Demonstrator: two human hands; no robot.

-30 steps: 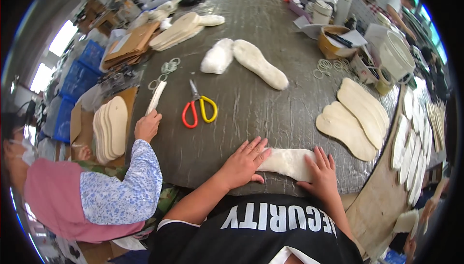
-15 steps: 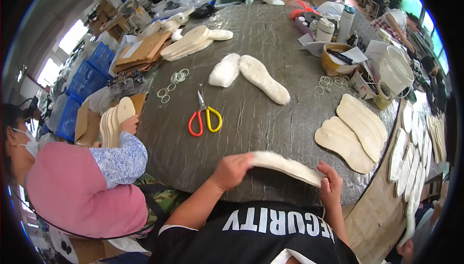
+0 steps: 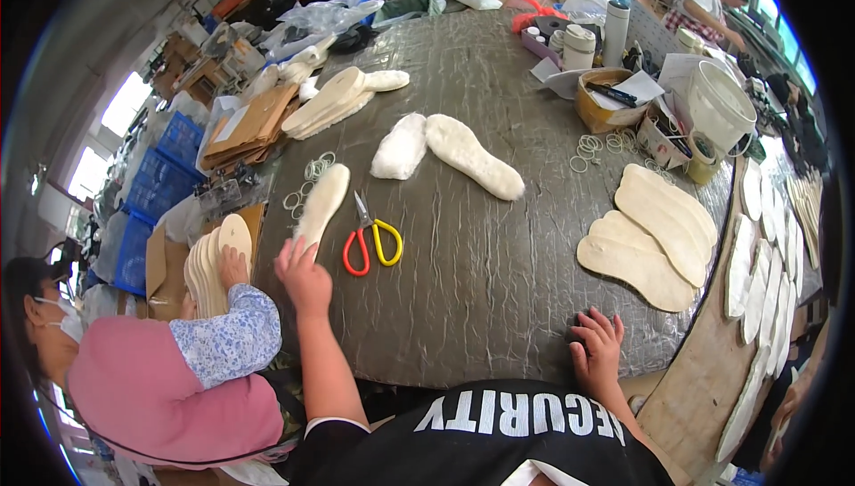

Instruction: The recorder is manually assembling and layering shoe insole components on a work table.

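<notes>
My left hand reaches out to the left over the grey table, its fingertips at the near end of a cream fleece insole lying flat there. Whether the fingers still pinch that insole I cannot tell. My right hand rests flat on the table's near edge, fingers spread, holding nothing. Red and yellow scissors lie just right of the insole. Two more fleece insoles lie further back at the centre.
A person in pink at my left holds a stack of insoles against a cardboard box. Flat beige insoles lie at the right, white ones along a wooden board. Rubber bands, tubs and a white bucket crowd the far side.
The insole that both my hands held at the near edge has been carried left and laid beside the scissors. My right hand came off it and dropped to the table edge.
</notes>
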